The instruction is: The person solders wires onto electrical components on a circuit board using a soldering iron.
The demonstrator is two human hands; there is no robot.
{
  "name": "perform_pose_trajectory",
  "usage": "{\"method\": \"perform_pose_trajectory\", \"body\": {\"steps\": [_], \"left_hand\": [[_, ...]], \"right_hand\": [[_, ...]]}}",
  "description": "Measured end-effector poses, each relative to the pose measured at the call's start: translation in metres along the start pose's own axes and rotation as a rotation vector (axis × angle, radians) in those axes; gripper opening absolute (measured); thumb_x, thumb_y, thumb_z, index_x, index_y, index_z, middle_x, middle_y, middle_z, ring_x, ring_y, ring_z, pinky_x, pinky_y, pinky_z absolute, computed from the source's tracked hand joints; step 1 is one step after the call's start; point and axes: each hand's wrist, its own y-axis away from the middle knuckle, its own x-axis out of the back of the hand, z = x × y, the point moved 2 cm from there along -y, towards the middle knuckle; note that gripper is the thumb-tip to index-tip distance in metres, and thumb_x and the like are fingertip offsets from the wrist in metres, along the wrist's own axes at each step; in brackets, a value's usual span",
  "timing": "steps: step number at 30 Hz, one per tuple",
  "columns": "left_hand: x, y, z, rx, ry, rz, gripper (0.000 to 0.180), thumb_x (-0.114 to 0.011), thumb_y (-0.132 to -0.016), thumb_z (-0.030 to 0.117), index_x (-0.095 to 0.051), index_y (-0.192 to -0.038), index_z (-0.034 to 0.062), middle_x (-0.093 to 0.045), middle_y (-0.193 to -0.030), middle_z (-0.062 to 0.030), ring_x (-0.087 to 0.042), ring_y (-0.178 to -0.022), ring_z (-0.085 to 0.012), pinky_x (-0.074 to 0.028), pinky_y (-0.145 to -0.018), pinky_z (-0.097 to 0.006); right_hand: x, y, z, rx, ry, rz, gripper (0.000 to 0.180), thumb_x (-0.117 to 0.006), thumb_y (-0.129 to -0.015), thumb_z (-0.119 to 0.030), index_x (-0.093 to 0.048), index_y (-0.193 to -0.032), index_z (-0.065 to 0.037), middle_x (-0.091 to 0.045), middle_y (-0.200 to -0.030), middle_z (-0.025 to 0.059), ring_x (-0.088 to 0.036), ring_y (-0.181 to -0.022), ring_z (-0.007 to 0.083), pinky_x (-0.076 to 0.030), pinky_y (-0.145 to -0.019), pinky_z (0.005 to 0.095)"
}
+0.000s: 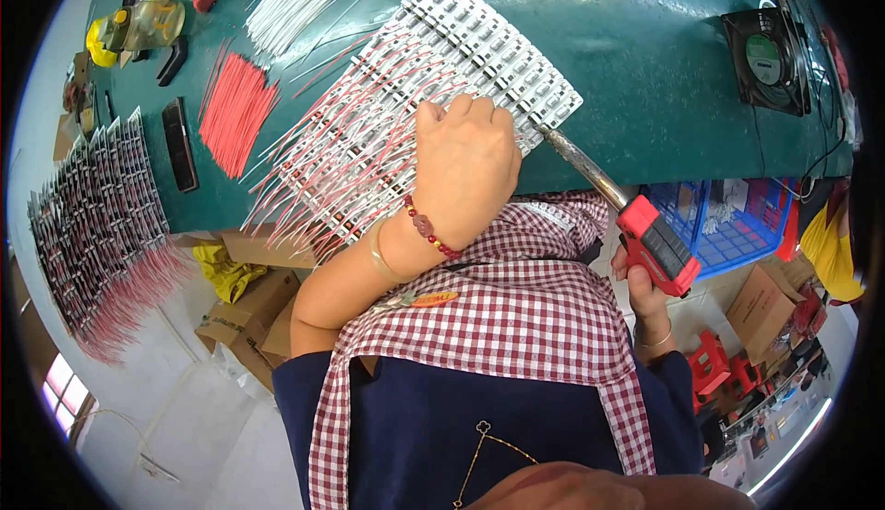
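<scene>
My left hand (466,164) is closed over a white panel (530,63) of small circuit boards in rows. Its fingers are curled near the board contacts; whatever they pinch is hidden. Loose red and white wires (318,155) stick out from the panel's left part, some passing close to my fingers. In my right hand (643,293), at the table's near edge, is a soldering iron (590,171) with a red and black handle. Its long metal shaft slants up to the left, the tip at the panel's right part, just right of my left hand. Whether the tip touches cannot be made out.
On the green table (645,67) lie bundles of red wires (238,115) and white wires (304,3). A dark flat case (180,146) and wired panels (101,224) are leftward. A black fan (770,58) stands right; a blue basket (737,238) sits below the edge.
</scene>
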Motion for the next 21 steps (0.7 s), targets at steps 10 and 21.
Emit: {"method": "perform_pose_trajectory", "body": {"steps": [10,21], "left_hand": [[0.037,0.009,-0.032,0.105,-0.006,0.067,0.008,-0.066,-0.076,0.015,-0.060,-0.078,0.0089,-0.061,-0.077,-0.0070,-0.060,-0.078,-0.0242,-0.041,-0.070,-0.042],[0.072,0.061,-0.230,0.463,-0.307,0.217,0.007,-0.065,-0.079,0.015,-0.064,-0.078,0.0075,-0.064,-0.082,-0.0119,-0.058,-0.084,-0.0321,-0.044,-0.074,-0.043]], "right_hand": [[-0.004,0.001,0.007,-0.043,-0.163,0.053,0.071,-0.062,-0.085,-0.053,-0.047,-0.124,0.004,-0.052,-0.066,0.0054,-0.047,-0.054,0.0116,-0.041,-0.053,0.0265],[-0.001,-0.014,-0.004,0.049,-0.202,0.103,0.062,-0.058,-0.089,-0.047,-0.045,-0.122,0.004,-0.051,-0.065,0.0064,-0.046,-0.051,0.0116,-0.040,-0.050,0.0269]]}}
